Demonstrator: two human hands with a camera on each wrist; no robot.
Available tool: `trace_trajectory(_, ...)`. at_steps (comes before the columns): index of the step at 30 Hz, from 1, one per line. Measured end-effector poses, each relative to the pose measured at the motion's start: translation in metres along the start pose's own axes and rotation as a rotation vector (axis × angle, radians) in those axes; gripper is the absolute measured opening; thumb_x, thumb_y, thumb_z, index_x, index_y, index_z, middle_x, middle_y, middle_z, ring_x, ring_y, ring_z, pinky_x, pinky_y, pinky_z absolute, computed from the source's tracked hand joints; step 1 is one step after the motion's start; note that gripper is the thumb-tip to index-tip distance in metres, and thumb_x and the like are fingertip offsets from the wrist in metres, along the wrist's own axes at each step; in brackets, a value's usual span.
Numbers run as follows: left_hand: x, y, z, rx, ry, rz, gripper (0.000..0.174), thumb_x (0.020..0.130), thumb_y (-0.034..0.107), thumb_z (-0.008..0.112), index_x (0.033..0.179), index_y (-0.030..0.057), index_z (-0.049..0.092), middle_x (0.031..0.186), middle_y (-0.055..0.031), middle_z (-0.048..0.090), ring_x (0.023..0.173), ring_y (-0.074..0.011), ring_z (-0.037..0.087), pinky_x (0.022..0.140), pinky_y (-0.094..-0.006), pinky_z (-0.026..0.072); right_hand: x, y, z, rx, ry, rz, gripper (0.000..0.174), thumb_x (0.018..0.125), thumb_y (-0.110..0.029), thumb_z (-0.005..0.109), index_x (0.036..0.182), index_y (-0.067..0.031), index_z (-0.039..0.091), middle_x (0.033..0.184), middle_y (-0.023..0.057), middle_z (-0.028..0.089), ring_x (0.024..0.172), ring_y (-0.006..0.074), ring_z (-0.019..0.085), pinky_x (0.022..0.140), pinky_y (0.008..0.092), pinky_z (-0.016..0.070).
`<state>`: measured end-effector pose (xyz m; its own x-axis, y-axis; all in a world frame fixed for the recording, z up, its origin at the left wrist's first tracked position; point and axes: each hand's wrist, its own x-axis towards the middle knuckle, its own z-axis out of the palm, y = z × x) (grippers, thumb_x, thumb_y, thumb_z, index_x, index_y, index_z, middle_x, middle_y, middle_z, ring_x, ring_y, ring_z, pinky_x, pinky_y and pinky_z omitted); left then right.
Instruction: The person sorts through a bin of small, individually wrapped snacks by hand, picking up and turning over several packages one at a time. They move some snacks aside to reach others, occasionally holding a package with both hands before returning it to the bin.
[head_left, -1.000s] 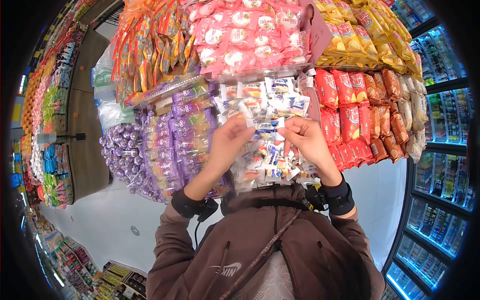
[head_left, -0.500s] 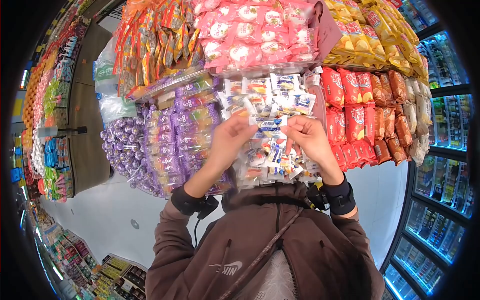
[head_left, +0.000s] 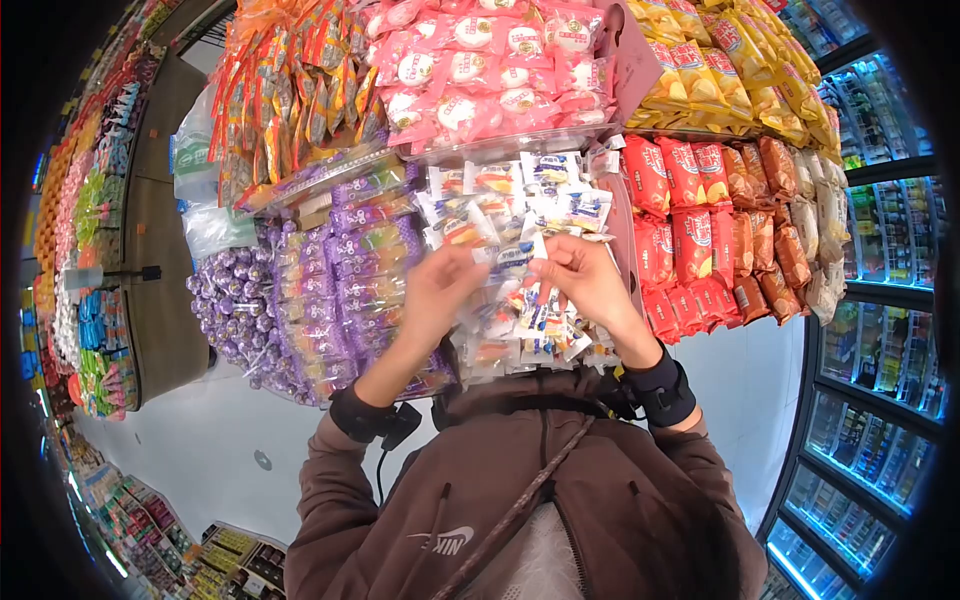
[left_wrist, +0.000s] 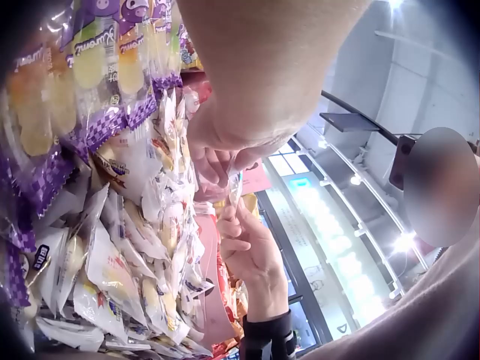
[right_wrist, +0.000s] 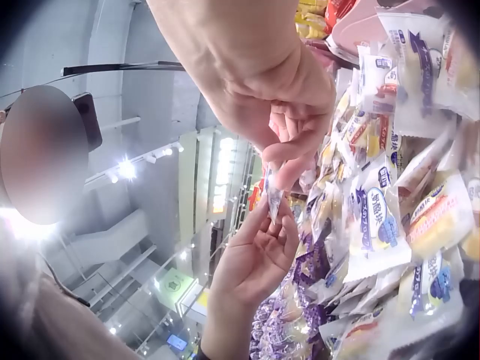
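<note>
Now I'm pinching a seemingly light, slippery packet (head_left: pixel 512 258) by its sealed ends, fingers of left hand (head_left: pixel 440 292) and right hand (head_left: pixel 583 284) gripping it.

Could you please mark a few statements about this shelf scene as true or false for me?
1. The left hand and the right hand both pinch one small white-and-blue packet. True.
2. The purple packets lie on the right hand's side. False: they are on the left hand's side, and the red bags are on the right hand's side.
3. In the head view, the pink packets sit above the white packets on display. True.
4. The small white-and-blue packet lies on the floor. False: it is held up in front of the display, between the fingers of both hands.
</note>
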<state>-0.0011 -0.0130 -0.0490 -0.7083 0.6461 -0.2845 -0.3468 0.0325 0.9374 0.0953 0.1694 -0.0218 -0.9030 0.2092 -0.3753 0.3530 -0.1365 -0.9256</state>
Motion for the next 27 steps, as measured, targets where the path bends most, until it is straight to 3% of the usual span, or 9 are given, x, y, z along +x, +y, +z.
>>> trace_trajectory(6, 0.002, 0.001, -0.003, -0.025, -0.077, 0.136, 0.025, 0.087, 0.009, 0.054, 0.11, 0.0025, 0.049, 0.099, -0.0075, 0.061, 0.086, -0.0138, 0.059, 0.074, -0.0258, 0.0452, 0.038, -0.031, -0.042, -0.093, 0.24, -0.078, 0.013, 0.086, -0.013, 0.055, 0.084, 0.0003, 0.054, 0.074, 0.0081, 0.065, 0.053, 0.0072, 0.057, 0.042, 0.0187, 0.0399)
trace_trajectory(9, 0.0, 0.003, -0.008, -0.059, -0.067, 0.079, 0.026, 0.084, 0.001, 0.055, 0.109, 0.0, 0.049, 0.099, -0.0083, 0.06, 0.088, -0.0127, 0.058, 0.078, -0.0254, 0.0457, 0.055, -0.028, -0.05, -0.063, 0.27, -0.043, 0.013, 0.083, -0.008, 0.054, 0.088, 0.0037, 0.054, 0.075, 0.01, 0.065, 0.056, 0.0092, 0.058, 0.044, 0.021, 0.0429)
trace_trajectory(14, -0.003, 0.0, -0.014, -0.036, -0.047, 0.09, 0.024, 0.087, 0.01, 0.055, 0.109, 0.0021, 0.05, 0.096, -0.0069, 0.061, 0.086, -0.0137, 0.059, 0.074, -0.0257, 0.0452, 0.069, -0.026, -0.048, -0.026, 0.323, 0.001, 0.02, 0.082, -0.005, 0.051, 0.096, 0.0086, 0.051, 0.08, 0.0141, 0.064, 0.061, 0.0146, 0.06, 0.048, 0.0245, 0.0466)
trace_trajectory(24, -0.007, 0.003, -0.024, -0.041, -0.012, 0.078, 0.021, 0.087, 0.01, 0.054, 0.106, 0.0018, 0.05, 0.095, -0.0069, 0.061, 0.085, -0.0142, 0.058, 0.073, -0.0262, 0.0459, 0.067, -0.024, -0.049, -0.019, 0.345, 0.033, 0.035, 0.082, -0.01, 0.053, 0.11, 0.008, 0.043, 0.084, 0.0132, 0.063, 0.065, 0.0171, 0.061, 0.051, 0.0274, 0.0493)
trace_trajectory(27, -0.005, 0.004, -0.028, -0.006, -0.004, 0.161, 0.019, 0.085, 0.009, 0.057, 0.102, 0.0025, 0.053, 0.095, -0.0059, 0.061, 0.084, -0.0122, 0.058, 0.073, -0.0263, 0.0459, 0.055, -0.029, -0.044, -0.029, 0.35, -0.024, 0.036, 0.084, -0.01, 0.052, 0.114, 0.006, 0.041, 0.085, 0.0127, 0.062, 0.065, 0.0161, 0.06, 0.05, 0.0265, 0.0489)
